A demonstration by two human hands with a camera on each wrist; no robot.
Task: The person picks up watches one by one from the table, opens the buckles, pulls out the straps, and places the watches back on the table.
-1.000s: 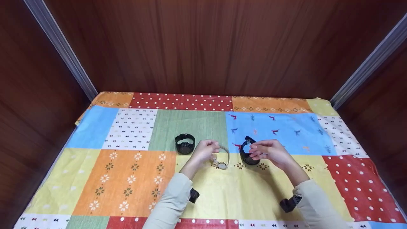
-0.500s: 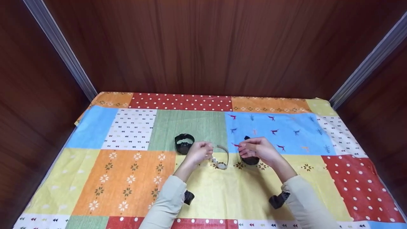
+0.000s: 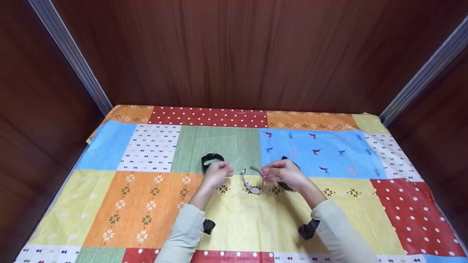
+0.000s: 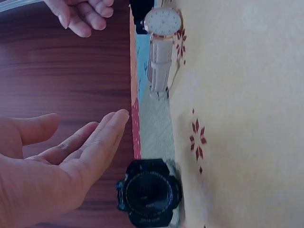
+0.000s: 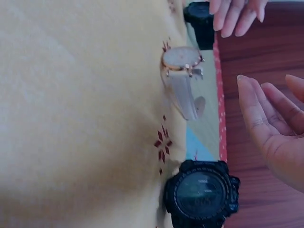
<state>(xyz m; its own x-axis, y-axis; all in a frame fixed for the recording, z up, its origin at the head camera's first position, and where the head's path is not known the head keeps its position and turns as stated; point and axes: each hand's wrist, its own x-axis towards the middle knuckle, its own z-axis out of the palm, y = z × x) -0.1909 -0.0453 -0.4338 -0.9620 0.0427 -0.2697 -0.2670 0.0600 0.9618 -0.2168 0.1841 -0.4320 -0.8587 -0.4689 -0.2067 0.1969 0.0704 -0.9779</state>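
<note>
A wristwatch with a pale strap (image 3: 255, 190) and a rose-gold rim stands on its side on the yellow patch, its strap unbuckled and curving up. My left hand (image 3: 216, 173) hovers left of it, in front of a black sports watch (image 4: 149, 192) that it partly hides in the head view. My right hand (image 3: 286, 174) is just right of the pale strap; whether the fingertips touch it I cannot tell. Behind this hand stands a second black watch (image 5: 202, 194) with a digital face, partly covered in the head view. Both hands have extended fingers and hold nothing.
A patchwork tablecloth (image 3: 146, 212) covers the table. Dark wood-grain panels (image 3: 234, 54) enclose the back and both sides, with grey metal strips (image 3: 80, 69) at the corners. Each wrist wears a black camera (image 3: 309, 229).
My left hand has moved left, away from the pale watch toward the left black one. My right hand has moved left from the right black watch to beside the pale strap. The watches stay put.
</note>
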